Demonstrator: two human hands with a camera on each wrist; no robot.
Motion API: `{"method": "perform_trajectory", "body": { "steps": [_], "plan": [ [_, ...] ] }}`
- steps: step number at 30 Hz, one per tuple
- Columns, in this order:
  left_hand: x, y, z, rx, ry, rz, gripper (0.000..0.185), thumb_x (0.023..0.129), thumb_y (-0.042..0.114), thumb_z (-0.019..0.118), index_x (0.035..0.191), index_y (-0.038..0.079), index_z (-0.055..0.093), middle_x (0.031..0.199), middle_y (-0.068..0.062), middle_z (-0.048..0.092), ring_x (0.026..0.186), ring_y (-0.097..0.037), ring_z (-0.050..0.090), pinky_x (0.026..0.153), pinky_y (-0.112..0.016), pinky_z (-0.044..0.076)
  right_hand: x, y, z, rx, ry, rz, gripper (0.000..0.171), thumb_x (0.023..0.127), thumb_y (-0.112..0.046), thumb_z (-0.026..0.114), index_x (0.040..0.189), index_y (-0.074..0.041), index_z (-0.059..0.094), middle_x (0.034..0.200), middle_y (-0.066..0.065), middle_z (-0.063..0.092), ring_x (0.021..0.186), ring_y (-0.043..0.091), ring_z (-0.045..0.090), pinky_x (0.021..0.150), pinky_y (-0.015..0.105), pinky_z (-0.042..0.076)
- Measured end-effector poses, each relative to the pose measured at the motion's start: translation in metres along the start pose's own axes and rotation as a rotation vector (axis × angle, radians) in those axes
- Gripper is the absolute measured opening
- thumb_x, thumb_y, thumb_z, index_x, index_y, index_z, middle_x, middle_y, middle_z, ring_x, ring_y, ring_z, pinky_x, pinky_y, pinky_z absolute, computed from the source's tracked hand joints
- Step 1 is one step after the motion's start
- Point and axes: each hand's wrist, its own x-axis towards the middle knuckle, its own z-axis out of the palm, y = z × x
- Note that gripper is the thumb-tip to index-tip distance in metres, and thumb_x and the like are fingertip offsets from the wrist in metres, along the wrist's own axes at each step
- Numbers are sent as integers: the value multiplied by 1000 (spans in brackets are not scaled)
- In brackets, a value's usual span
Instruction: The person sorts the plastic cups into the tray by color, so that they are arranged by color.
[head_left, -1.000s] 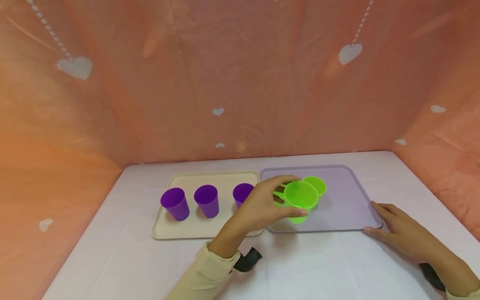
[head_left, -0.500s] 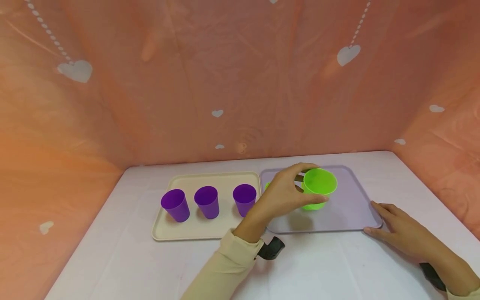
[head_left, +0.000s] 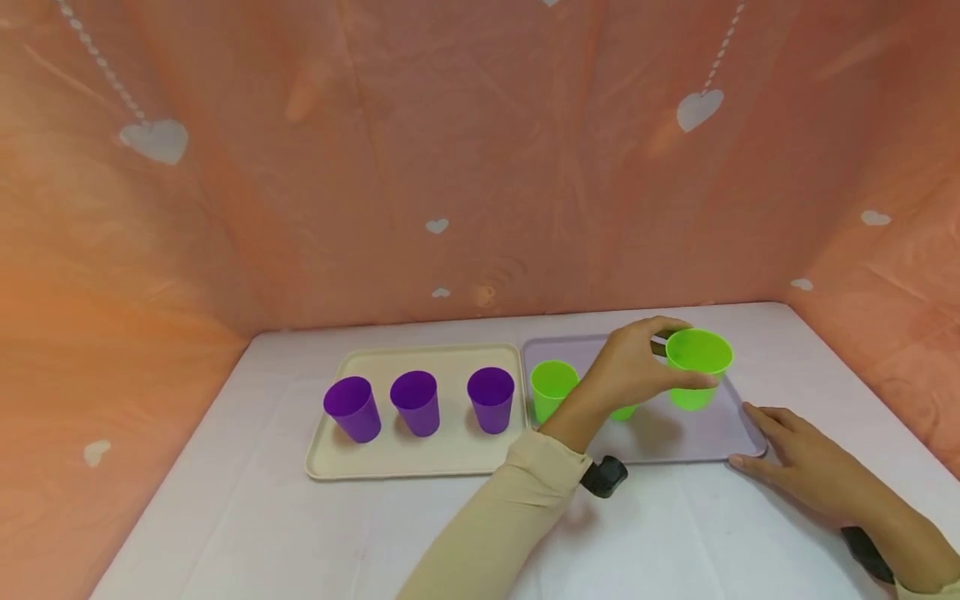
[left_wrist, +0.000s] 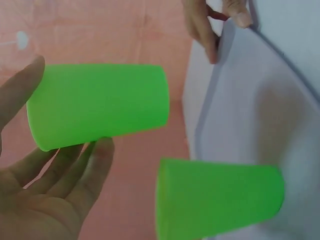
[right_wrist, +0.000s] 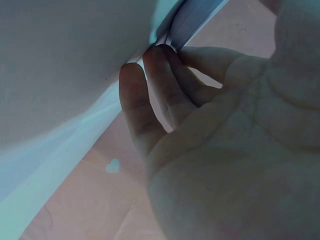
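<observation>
The left hand (head_left: pixel 633 367) holds a green cup (head_left: pixel 697 367) above the right end of the purple tray (head_left: pixel 720 433). The right hand (head_left: pixel 806 467) rests at that tray's near right corner, fingers touching its edge, maybe lightly curled.

three cups (head_left: pixel 418 404) in a row on left tray (head_left: pixel 375 462), right tray (head_left: pixel 675 446) touching beside it, two cups (head_left: pixel 552 389) on it

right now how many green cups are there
3: one green cup stands at the lilac tray's left end, one is mostly hidden behind the left hand, one is in that hand's grip above the tray.
</observation>
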Motion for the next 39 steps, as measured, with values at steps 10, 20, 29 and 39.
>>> {"method": "perform_trajectory", "body": {
  "steps": [10,20,29,39],
  "plan": [
    [28,0,19,140,-4,-41,65,68,36,93,127,31,65,113,18,70,103,3,65,77,-10,50,2,-1,-2,-35,-18,20,97,90,-63,60,152,6,30,143,35,38,127,57,40,94,78,37],
    [44,-16,21,249,-56,-7,66,67,36,93,127,30,67,122,17,67,102,0,66,72,-8,48,2,-2,1,-4,-18,21,96,91,-62,60,152,6,29,144,34,38,127,56,40,94,78,37],
    [50,-18,22,377,-57,-37,64,66,43,92,126,38,68,120,22,67,96,4,62,70,-9,45,0,-1,0,-1,27,-14,91,93,-55,62,152,7,30,144,32,38,129,55,39,95,74,38],
    [56,-17,26,468,-118,-31,65,67,46,91,127,38,67,119,23,67,100,3,58,76,-9,45,0,2,3,17,13,-2,93,92,-56,63,152,6,30,143,32,39,128,53,41,95,74,38]
  ]
}}
